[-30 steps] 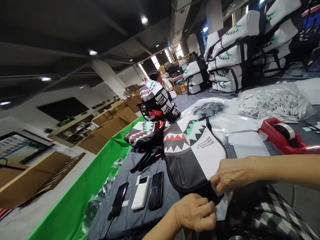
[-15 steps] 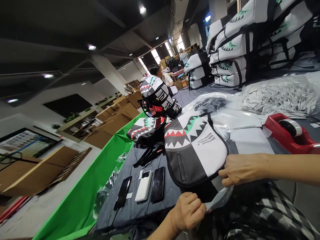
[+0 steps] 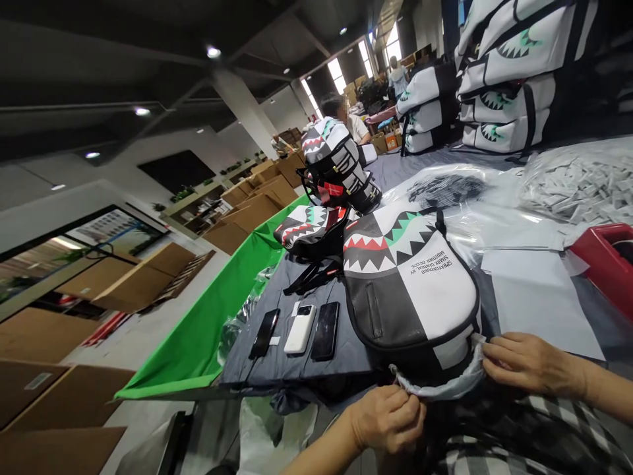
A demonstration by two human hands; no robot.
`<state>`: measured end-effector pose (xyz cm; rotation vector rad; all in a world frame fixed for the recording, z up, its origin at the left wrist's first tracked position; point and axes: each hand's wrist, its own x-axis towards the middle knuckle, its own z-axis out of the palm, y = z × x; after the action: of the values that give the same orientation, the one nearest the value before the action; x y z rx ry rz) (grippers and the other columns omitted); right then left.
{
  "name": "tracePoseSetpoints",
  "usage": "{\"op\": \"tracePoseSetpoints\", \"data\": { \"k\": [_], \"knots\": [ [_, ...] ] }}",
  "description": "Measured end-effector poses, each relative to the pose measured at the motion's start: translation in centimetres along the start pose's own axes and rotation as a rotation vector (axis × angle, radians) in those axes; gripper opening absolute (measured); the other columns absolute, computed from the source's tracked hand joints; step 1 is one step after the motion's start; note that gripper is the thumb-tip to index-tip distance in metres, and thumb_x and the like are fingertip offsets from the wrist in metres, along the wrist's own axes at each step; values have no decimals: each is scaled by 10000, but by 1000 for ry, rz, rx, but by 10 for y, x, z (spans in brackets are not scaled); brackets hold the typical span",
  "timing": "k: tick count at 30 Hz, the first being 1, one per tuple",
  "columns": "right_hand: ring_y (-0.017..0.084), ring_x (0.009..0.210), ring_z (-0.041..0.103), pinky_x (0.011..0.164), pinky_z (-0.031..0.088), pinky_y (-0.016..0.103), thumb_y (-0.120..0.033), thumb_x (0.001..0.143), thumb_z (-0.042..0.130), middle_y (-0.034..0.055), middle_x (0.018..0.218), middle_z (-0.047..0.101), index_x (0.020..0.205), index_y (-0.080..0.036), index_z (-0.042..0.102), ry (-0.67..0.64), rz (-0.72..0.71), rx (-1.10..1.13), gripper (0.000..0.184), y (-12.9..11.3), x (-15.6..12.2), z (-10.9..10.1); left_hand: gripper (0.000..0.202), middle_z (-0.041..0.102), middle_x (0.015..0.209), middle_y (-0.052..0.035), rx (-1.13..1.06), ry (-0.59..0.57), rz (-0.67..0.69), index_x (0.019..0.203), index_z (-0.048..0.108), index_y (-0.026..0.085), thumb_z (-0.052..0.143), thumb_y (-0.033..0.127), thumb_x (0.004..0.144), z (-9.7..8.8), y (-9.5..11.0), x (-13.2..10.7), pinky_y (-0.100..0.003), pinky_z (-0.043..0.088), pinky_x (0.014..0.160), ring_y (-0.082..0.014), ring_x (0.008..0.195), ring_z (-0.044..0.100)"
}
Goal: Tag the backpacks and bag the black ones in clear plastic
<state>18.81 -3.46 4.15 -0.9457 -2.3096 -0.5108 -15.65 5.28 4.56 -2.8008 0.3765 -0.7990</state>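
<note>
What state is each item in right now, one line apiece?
Left hand: pinching the plastic strip
Right hand: pinching the strip's other end
Plastic strip: stretched along the backpack's lower edge
Shark backpack: lying flat
Two black phones: lying on the table
White device: lying beside them
Red tape dispenser: partly out of view

The left hand (image 3: 388,419) sits at the bottom centre of the frame, back turned upward, its fingers (image 3: 403,412) curled tight and pinching together with the thumb. The left forearm (image 3: 321,458) runs down past the bottom edge. The right hand (image 3: 529,364) lies at the lower right, well apart from the left, its fingers stretched out and closing toward the thumb, tips pointing left. The right forearm (image 3: 608,396) reaches off the right edge of the frame.
</note>
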Motion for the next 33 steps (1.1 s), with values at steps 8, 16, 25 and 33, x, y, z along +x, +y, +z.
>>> {"op": "tracePoseSetpoints", "data": {
  "k": [8,16,25,33],
  "knots": [
    [175,711,643,611,538,263,-529,952,540,36,882,677,988,-242,630,147,1122,535,303,-46,-16,13,259,744,870,-101,-131,-103,-553,1107,675,130,502,300,1015,-4,11,56,-279,568,650,-180,736,692],
    [125,574,418,523,417,243,-768,822,586,-41,629,432,701,-217,504,329,1348,928,570,-50,31,33,547,756,793,-79,-844,-698,-1054,909,746,166,323,475,1066,-8,-21,119,-238,461,647,-181,737,705],
    [105,476,347,409,322,221,-710,878,596,-57,589,395,775,-230,513,766,1426,875,497,-71,23,72,364,478,598,46,-906,-635,-1249,740,672,163,680,495,889,4,-15,105,-233,271,547,-104,582,418],
    [104,454,373,410,352,235,-677,942,520,-55,587,422,749,-230,502,610,1271,705,487,-56,16,64,444,366,597,32,-793,-569,-1145,607,477,184,498,398,996,5,-12,110,-278,238,539,-105,565,331]
  ]
}}
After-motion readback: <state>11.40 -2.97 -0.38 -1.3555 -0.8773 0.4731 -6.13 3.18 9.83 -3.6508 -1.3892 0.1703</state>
